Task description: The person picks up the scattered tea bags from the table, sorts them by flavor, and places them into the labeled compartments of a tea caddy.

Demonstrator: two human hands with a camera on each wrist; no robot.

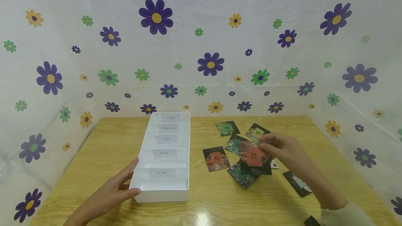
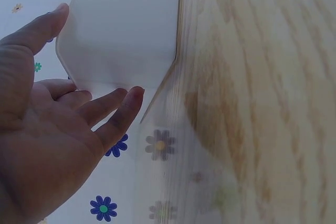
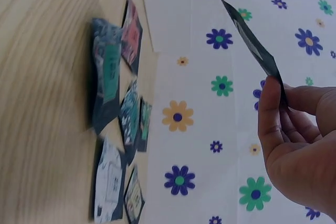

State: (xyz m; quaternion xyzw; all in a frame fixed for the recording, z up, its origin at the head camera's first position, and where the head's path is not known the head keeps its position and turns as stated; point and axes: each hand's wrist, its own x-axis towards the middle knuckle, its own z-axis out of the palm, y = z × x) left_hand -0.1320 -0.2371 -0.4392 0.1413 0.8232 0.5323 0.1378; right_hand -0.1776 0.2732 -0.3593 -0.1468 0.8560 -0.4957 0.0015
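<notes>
At the near left corner of a long white divided box (image 1: pixel 166 195), my left hand (image 1: pixel 108 189) rests its thumb by the front edge and its fingers along the side. The fingers look spread and fairly straight against the white wall in the left wrist view. My right hand (image 1: pixel 287 151) pinches a dark tea sachet with a red label (image 1: pixel 254 156) between thumb and fingers, above other sachets. In the right wrist view this sachet is edge-on, raised off the table. Under it lies a green-labelled sachet (image 1: pixel 242 177), partly covered.
Another red-labelled sachet (image 1: pixel 216 159) lies between box and pile. Behind are a green sachet (image 1: pixel 226 128) and a yellow-labelled one (image 1: pixel 257 132). A dark-and-white sachet (image 1: pixel 298 184) lies by the right forearm. The box compartments carry paper labels. Flowered cloth (image 1: pixel 188 44) surrounds the wooden table (image 1: pixel 106 142).
</notes>
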